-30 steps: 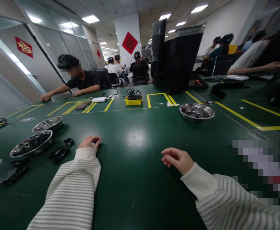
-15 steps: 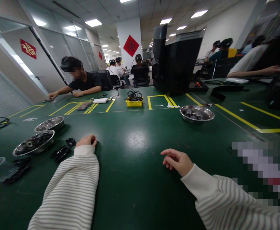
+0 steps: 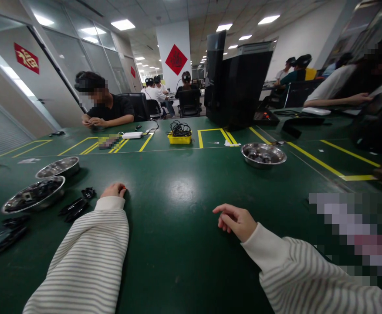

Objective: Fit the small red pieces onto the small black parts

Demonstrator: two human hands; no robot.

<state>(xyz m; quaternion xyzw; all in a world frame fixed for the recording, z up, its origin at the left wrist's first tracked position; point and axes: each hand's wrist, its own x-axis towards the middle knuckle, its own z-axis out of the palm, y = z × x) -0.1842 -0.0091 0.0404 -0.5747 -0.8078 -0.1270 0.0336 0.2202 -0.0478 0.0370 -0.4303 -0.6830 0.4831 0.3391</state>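
Note:
My left hand (image 3: 114, 190) rests on the green table (image 3: 184, 226), most of it covered by a striped sleeve. Its fingers are curled under, and whatever they may hold is hidden. Small black plastic parts (image 3: 76, 208) lie just left of it. Beyond them stands a steel bowl (image 3: 34, 196) filled with more black parts. My right hand (image 3: 234, 220) lies on the table to the right, fingers loosely bent and apart, with nothing in them.
A second steel bowl (image 3: 58, 166) sits behind the first, and another bowl (image 3: 263, 155) stands far right. A yellow tray of cables (image 3: 179, 138) and a tall black case (image 3: 236, 83) are at the back. A person (image 3: 104, 104) sits across, with others further off.
My left hand has drawn back a little and curled tighter. My right hand has barely shifted. The person across the table has pulled an outstretched arm in, bringing both hands together.

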